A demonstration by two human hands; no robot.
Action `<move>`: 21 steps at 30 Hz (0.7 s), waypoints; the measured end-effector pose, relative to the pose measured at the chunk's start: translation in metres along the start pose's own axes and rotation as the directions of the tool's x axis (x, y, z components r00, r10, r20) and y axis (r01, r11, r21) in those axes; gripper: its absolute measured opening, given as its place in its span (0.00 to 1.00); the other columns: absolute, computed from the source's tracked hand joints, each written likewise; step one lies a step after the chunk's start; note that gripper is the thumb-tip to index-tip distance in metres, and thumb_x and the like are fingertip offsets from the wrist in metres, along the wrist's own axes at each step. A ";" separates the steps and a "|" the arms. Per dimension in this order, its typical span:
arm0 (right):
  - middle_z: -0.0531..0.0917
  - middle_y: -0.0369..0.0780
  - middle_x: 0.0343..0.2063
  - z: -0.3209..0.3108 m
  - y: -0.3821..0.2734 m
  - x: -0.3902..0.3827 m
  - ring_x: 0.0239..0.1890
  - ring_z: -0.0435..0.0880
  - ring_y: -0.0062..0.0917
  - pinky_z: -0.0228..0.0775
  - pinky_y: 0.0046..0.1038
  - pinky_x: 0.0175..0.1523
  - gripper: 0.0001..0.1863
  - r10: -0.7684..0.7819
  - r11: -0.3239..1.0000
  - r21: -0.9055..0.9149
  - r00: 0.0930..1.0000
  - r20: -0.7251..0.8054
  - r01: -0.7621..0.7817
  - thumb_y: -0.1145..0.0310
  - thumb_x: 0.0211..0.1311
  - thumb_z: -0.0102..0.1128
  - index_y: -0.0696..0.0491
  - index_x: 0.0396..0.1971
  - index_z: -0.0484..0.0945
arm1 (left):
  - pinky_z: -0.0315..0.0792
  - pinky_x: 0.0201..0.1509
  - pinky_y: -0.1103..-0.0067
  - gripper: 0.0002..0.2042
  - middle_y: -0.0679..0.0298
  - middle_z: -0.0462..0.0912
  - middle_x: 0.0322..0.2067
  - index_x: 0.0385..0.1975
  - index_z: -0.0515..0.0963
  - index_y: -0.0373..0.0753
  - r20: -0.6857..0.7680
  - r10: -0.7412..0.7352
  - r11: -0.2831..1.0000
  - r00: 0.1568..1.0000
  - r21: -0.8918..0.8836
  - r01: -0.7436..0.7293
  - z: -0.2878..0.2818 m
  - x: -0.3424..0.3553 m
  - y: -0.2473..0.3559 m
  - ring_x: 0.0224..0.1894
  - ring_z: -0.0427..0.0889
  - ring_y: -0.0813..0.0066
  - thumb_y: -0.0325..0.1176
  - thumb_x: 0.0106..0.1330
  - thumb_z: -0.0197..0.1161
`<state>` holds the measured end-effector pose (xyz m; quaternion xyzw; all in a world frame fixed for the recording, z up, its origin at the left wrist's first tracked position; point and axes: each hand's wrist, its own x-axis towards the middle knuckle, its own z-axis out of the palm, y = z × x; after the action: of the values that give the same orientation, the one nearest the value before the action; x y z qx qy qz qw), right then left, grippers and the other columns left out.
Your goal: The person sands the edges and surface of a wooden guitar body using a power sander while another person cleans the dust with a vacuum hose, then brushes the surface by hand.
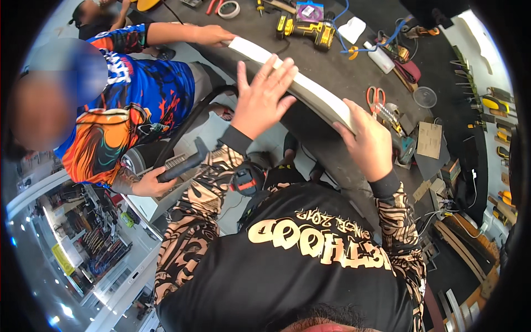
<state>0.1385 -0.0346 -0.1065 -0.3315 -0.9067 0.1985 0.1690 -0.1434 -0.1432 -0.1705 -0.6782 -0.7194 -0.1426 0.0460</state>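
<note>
A long white strip [322, 93] lies along the near edge of the dark workbench. My left hand [261, 98] is over its middle, fingers stretched and spread, the fingertips overlapping the strip; whether they press on it I cannot tell. With thumb on the near side and fingers across the top, my right hand [368, 141] grips the strip's right end. A co-worker's hand [213, 35] rests at the left end. Their other hand [148, 183] holds a dark handle [182, 161], which seems joined to a black hose [188, 120].
On the bench are a yellow drill [304, 31], a tape roll [228, 9], orange-handled scissors [375, 99], a white bottle [380, 58] and a clear round container [425, 97]. The co-worker [138, 105] stands close on my left. Hand tools [496, 105] hang at the right.
</note>
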 end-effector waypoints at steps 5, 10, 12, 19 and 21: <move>0.94 0.45 0.49 0.008 0.004 0.023 0.46 0.95 0.41 0.87 0.39 0.49 0.30 0.022 1.000 0.001 1.000 0.022 -0.022 0.60 0.69 0.82 0.52 0.67 0.83 | 0.39 0.88 0.31 0.39 0.71 0.65 0.88 0.87 0.68 0.58 -0.057 -0.135 0.987 0.989 0.075 0.140 0.005 0.027 -0.079 0.91 0.57 0.63 0.49 0.76 0.72; 0.94 0.44 0.51 0.023 0.004 0.015 0.47 0.96 0.40 0.88 0.37 0.51 0.30 0.080 0.996 0.034 0.996 0.039 -0.081 0.63 0.65 0.85 0.52 0.65 0.85 | 0.38 0.88 0.29 0.43 0.65 0.63 0.89 0.87 0.67 0.50 -0.094 -0.191 0.980 0.977 -0.075 0.185 0.029 0.017 -0.097 0.92 0.53 0.56 0.43 0.71 0.74; 0.94 0.44 0.51 0.021 0.008 0.033 0.47 0.96 0.40 0.88 0.37 0.52 0.30 0.099 0.995 0.023 0.995 0.031 -0.100 0.64 0.64 0.85 0.53 0.64 0.85 | 0.36 0.89 0.31 0.42 0.65 0.63 0.89 0.87 0.68 0.49 -0.101 -0.175 0.981 0.979 -0.105 0.165 0.032 0.038 -0.085 0.92 0.52 0.53 0.42 0.71 0.73; 0.95 0.43 0.47 0.031 -0.004 0.038 0.46 0.95 0.40 0.87 0.38 0.51 0.25 0.171 0.985 0.032 0.985 0.027 -0.172 0.62 0.65 0.85 0.51 0.60 0.88 | 0.33 0.88 0.28 0.45 0.64 0.63 0.89 0.87 0.68 0.44 -0.070 -0.062 0.848 0.996 -0.530 0.015 0.070 -0.008 0.027 0.91 0.56 0.45 0.36 0.65 0.73; 0.95 0.43 0.43 0.030 -0.011 0.037 0.43 0.95 0.42 0.86 0.39 0.48 0.24 0.263 0.964 0.034 0.963 0.054 -0.265 0.57 0.66 0.84 0.50 0.57 0.88 | 0.35 0.87 0.25 0.45 0.65 0.65 0.88 0.87 0.68 0.46 -0.118 -0.065 0.844 0.991 -0.537 -0.009 0.070 -0.009 0.024 0.90 0.59 0.49 0.34 0.64 0.73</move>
<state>0.0924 -0.0254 -0.1209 -0.4409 -0.8541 0.2457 0.1257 -0.1102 -0.1323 -0.2362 -0.6426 -0.6561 -0.3829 -0.1000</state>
